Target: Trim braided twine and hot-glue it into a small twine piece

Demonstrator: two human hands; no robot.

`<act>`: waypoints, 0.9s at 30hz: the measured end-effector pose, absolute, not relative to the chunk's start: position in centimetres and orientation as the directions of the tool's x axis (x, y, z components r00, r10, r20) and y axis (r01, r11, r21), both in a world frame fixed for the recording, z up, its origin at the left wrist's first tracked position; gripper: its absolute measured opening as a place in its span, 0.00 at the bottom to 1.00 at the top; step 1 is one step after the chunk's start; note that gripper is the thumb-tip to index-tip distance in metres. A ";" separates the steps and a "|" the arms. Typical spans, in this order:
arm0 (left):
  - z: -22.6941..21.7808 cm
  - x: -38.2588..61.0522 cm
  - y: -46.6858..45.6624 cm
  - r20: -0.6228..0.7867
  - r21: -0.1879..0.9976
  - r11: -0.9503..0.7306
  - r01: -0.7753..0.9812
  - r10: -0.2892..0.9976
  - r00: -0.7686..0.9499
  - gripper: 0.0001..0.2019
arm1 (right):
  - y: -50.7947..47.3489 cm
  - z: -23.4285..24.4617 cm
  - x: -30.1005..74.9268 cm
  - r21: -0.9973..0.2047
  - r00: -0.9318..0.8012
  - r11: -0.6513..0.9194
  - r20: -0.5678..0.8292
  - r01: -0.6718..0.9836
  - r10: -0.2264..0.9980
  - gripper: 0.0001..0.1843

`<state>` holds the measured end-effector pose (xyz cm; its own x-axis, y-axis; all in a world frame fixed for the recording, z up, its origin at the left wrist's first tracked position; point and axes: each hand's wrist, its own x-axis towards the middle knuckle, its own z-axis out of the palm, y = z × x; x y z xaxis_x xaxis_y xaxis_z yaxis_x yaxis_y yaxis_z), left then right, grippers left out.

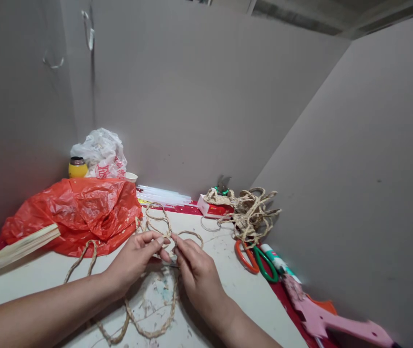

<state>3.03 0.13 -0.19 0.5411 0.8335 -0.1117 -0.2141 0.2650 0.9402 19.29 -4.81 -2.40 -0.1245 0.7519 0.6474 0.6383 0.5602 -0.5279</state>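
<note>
1. The braided straw cord [155, 334] is right at the hands: one stretch passes between the left hand [147, 250] and the right hand [194, 263], whose fingertips nearly meet over the middle of the counter [253, 304].
2. It has no single long axis – one narrow loop runs away from the fingertips toward the far edge, a smaller one curves out beyond the right hand, and a wide one bows back toward the person between the forearms. More of it shows past the left forearm; whether all this is one length, I cannot tell.
3. Neither hand is nearer to the pinched stretch; both are at it.
4. The left hand has thumb and forefinger closed in a narrow pinch on the cord, its other fingers curled loosely beneath.
5. The right hand also pinches narrowly, fingertips drawn together on the cord, its back turned up; the exact crossing of strands there is too small to read.
6. Right of the right hand, near but apart, lies a tangled heap of braided cord [252, 217], with an orange scissor handle [253, 268] and a green scissor handle [272, 278] just below.
7. On the left, a crumpled red plastic bag [79, 203] lies beyond the left forearm.
</note>
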 end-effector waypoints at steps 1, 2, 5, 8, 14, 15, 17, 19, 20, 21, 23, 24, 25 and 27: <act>-0.1 3.0 0.2 -0.110 0.941 0.261 -0.216 0.838 0.534 0.13 | -4.8 -2.4 19.5 -0.473 -0.173 0.586 0.662 0.659 0.729 0.26; -0.1 2.9 0.3 -0.109 0.943 0.256 -0.214 0.843 0.527 0.12 | -4.7 -2.3 19.6 -0.431 -0.208 0.596 0.665 0.678 0.717 0.28; -0.1 2.9 0.5 -0.117 0.947 0.254 -0.197 0.843 0.525 0.12 | -4.8 -1.9 19.9 -0.330 -0.266 0.581 0.652 0.744 0.710 0.31; 0.0 2.9 0.4 -0.135 0.939 0.282 -0.197 0.829 0.543 0.11 | -4.9 -1.4 20.1 -0.219 -0.305 0.563 0.659 0.797 0.688 0.29; 0.0 2.9 0.1 -0.130 0.969 0.222 -0.105 0.829 0.544 0.13 | -5.1 -1.5 20.3 -0.130 -0.360 0.558 0.641 0.819 0.678 0.29; 0.0 2.9 0.0 -0.132 0.973 0.212 -0.088 0.831 0.541 0.13 | -5.1 -1.5 20.4 -0.137 -0.348 0.551 0.644 0.823 0.681 0.28; 0.0 3.0 0.0 -0.141 0.974 0.213 -0.078 0.838 0.528 0.13 | -5.1 -1.5 20.4 -0.161 -0.321 0.535 0.646 0.830 0.692 0.22; 0.0 3.0 0.0 -0.158 0.964 0.245 -0.104 0.842 0.516 0.12 | -5.2 -1.3 20.4 -0.167 -0.319 0.535 0.644 0.828 0.695 0.15; 0.0 3.1 0.0 -0.164 0.958 0.260 -0.119 0.842 0.513 0.11 | -5.2 -1.1 20.4 -0.155 -0.333 0.543 0.642 0.825 0.691 0.14; 0.1 3.1 0.0 -0.170 0.954 0.270 -0.129 0.843 0.511 0.10 | -5.3 -0.9 20.3 -0.139 -0.350 0.551 0.641 0.822 0.683 0.13; 0.1 3.1 0.1 -0.175 0.952 0.276 -0.134 0.847 0.502 0.09 | -5.3 -0.6 20.3 -0.106 -0.377 0.569 0.649 0.816 0.661 0.13; 0.2 3.1 0.1 -0.176 0.954 0.272 -0.128 0.850 0.497 0.09 | -5.3 -0.5 20.3 -0.094 -0.386 0.575 0.652 0.812 0.653 0.14; 0.2 3.1 0.1 -0.177 0.955 0.269 -0.122 0.852 0.493 0.09 | -5.3 -0.4 20.3 -0.086 -0.395 0.582 0.655 0.809 0.645 0.14; 0.2 3.0 0.1 -0.166 0.963 0.248 -0.103 0.851 0.497 0.10 | -5.2 -0.4 20.4 -0.073 -0.403 0.591 0.663 0.804 0.631 0.15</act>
<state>3.02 0.14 0.20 0.4974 0.8514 -0.1664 -0.1026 0.2482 0.9633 20.40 -5.23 -0.41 -0.4034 0.6309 0.6627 0.8036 0.5907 -0.0733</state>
